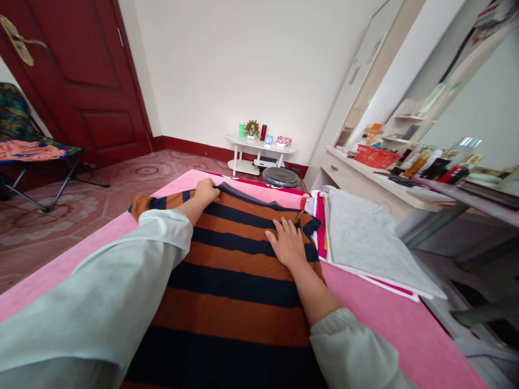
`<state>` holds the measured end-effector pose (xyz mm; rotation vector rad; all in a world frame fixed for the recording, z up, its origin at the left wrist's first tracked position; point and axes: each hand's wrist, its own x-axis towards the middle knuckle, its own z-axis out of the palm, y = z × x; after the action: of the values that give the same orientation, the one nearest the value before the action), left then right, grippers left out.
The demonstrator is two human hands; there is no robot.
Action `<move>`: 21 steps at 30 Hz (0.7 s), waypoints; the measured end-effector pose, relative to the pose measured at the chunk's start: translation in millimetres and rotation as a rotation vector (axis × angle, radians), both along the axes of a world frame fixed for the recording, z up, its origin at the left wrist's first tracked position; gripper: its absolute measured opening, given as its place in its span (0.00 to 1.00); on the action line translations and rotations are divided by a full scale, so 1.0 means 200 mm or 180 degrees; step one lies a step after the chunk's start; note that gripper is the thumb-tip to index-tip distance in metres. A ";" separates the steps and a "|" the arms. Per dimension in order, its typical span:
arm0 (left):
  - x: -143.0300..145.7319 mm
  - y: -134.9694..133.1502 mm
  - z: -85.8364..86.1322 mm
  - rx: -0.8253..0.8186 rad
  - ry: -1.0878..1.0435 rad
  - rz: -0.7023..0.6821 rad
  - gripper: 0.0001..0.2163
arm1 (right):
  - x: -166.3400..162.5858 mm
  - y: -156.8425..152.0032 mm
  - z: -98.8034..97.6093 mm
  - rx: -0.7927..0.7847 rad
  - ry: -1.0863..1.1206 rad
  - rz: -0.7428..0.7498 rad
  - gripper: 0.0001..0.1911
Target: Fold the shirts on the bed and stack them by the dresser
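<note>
A shirt with wide orange and navy stripes (235, 281) lies spread on a pink surface (389, 324) in front of me. My left hand (206, 191) is closed on the shirt's far edge near its grey collar. My right hand (288, 243) lies flat on the shirt near its right side, fingers stretched out and pressing the cloth. Both my arms wear pale long sleeves.
A stack of folded clothes (365, 237), grey on top, lies right of the shirt. A dresser (365, 178) with a red basket (375, 156) and bottles stands at the right. A small white table (259, 151), a folding chair (36, 156) and a dark red door (81, 75) lie beyond.
</note>
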<state>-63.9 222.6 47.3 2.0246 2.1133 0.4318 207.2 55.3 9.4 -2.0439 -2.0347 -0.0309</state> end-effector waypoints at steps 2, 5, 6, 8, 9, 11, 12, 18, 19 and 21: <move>0.02 -0.03 -0.02 0.0132 -0.0026 -0.0043 0.19 | 0.00 0.00 0.00 -0.0013 0.0005 0.0001 0.31; 0.05 -0.12 -0.06 0.0203 0.0004 -0.0284 0.29 | 0.00 0.00 0.00 -0.0029 0.0004 -0.0002 0.31; 0.07 -0.16 -0.07 0.0199 0.0030 -0.0374 0.32 | 0.00 0.00 0.00 -0.0037 0.0005 0.0001 0.31; 0.10 -0.25 -0.10 0.0163 0.0101 -0.0492 0.35 | 0.00 0.00 0.01 -0.0049 0.0004 0.0004 0.31; 0.12 -0.30 -0.11 0.0129 0.0130 -0.0516 0.35 | 0.00 0.00 0.01 -0.0057 0.0001 0.0002 0.31; 0.15 -0.39 -0.14 0.0037 0.0212 -0.0547 0.34 | 0.00 0.01 0.01 -0.0072 -0.0018 -0.0005 0.31; 0.17 -0.44 -0.16 0.0028 0.0279 -0.0573 0.34 | 0.00 0.01 0.01 -0.0085 -0.0031 -0.0007 0.31; 0.22 -0.57 -0.21 0.0161 0.0613 -0.0630 0.34 | -0.03 -0.02 0.03 -0.0023 -0.0194 0.0005 0.29; 0.22 -0.57 -0.21 0.0170 0.0615 -0.0618 0.34 | -0.04 -0.02 0.05 0.0042 -0.0229 0.0015 0.27; 0.22 -0.57 -0.21 0.0206 0.0609 -0.0620 0.34 | -0.05 0.01 0.09 0.0143 -0.0244 0.0061 0.22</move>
<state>-19.7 109.0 5.9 2.3672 1.9988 0.2893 196.8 57.6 27.4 -2.0253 -2.0790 -0.1524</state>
